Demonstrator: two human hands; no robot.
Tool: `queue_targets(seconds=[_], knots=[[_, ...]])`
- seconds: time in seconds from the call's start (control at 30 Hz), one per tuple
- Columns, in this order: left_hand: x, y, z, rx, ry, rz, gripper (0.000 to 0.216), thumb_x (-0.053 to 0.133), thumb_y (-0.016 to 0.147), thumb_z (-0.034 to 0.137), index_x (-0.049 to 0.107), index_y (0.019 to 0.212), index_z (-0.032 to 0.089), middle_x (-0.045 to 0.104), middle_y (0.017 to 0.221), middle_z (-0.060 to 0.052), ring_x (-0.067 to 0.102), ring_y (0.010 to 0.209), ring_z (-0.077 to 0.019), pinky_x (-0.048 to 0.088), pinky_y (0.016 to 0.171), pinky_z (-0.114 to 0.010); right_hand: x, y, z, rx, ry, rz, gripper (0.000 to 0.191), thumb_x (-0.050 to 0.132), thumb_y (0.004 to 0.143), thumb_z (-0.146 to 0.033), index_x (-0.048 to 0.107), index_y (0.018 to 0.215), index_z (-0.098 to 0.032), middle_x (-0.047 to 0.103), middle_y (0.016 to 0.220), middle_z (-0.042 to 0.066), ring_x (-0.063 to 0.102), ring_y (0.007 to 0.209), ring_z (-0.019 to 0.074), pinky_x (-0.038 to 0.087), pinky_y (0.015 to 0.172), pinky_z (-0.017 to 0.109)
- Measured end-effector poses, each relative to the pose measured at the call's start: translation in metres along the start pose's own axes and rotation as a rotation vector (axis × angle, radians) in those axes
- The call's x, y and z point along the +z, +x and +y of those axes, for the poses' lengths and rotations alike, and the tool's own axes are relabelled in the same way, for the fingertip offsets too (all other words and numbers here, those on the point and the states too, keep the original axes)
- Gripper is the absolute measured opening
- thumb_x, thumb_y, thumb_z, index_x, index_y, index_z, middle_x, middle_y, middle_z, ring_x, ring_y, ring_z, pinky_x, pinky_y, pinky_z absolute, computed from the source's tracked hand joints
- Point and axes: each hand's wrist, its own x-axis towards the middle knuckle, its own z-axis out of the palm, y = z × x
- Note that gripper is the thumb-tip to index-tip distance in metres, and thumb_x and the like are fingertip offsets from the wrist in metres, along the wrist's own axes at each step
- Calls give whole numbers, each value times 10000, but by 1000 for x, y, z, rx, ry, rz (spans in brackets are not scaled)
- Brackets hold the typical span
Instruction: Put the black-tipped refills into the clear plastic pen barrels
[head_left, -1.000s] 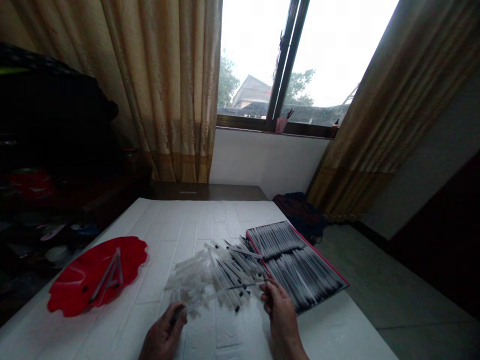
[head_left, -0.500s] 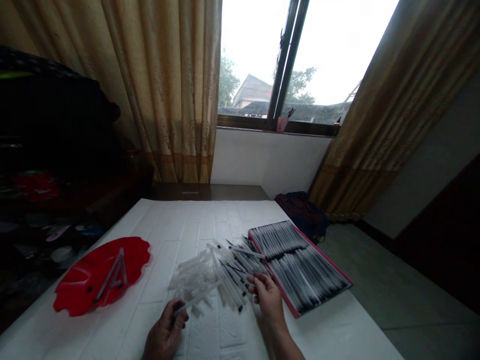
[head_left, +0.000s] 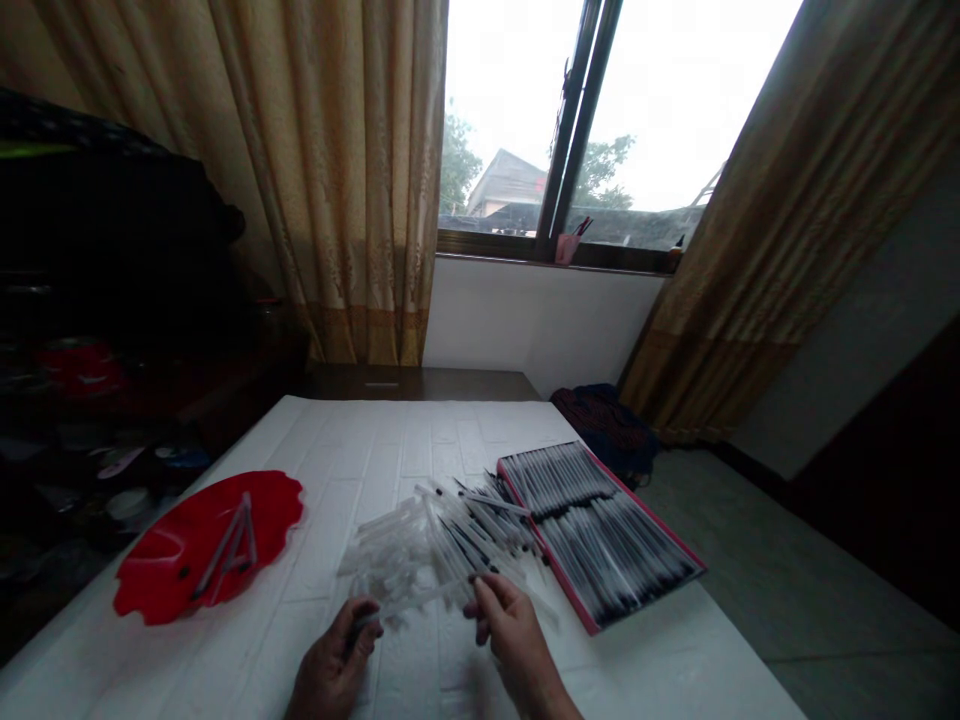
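My left hand [head_left: 334,660] is closed on the end of a clear pen barrel [head_left: 409,603] near the table's front edge. My right hand [head_left: 506,625] pinches the barrel's other end, its fingers pressed together. Just beyond both hands lies a loose heap of clear barrels and pens [head_left: 442,545] on the white table [head_left: 360,450]. To the right of the heap sits a red-edged tray [head_left: 600,530] packed with rows of pens.
A red scalloped plate [head_left: 206,545] with a few pens lies at the left. A dark cluttered shelf stands further left. Curtains and a window are behind the table. Dark cloth [head_left: 604,420] lies on the floor at the right.
My right hand has moved left from the tray's edge toward my left hand, closing on the barrel's far end. My left hand has stayed near the front edge.
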Motion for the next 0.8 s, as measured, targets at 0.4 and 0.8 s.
queue_targets(seconds=[0.4,0.8], knots=[[-2,0,13,91,65,-127,293,514,821,500,634,930,255,718,790,13,676,748,-153,512,688,-207,26,-18,11,153,94,-38,547,768,495,-621,660,710,-130,609,521,-17,431,385,49,208,364,152],[-5,0,26,33,1,-192,421,429,820,572,518,607,219,527,581,33,522,592,-134,411,587,-223,13,-21,10,-69,55,-232,403,720,684,-533,681,797,-148,650,582,16,518,463,88,289,407,173]])
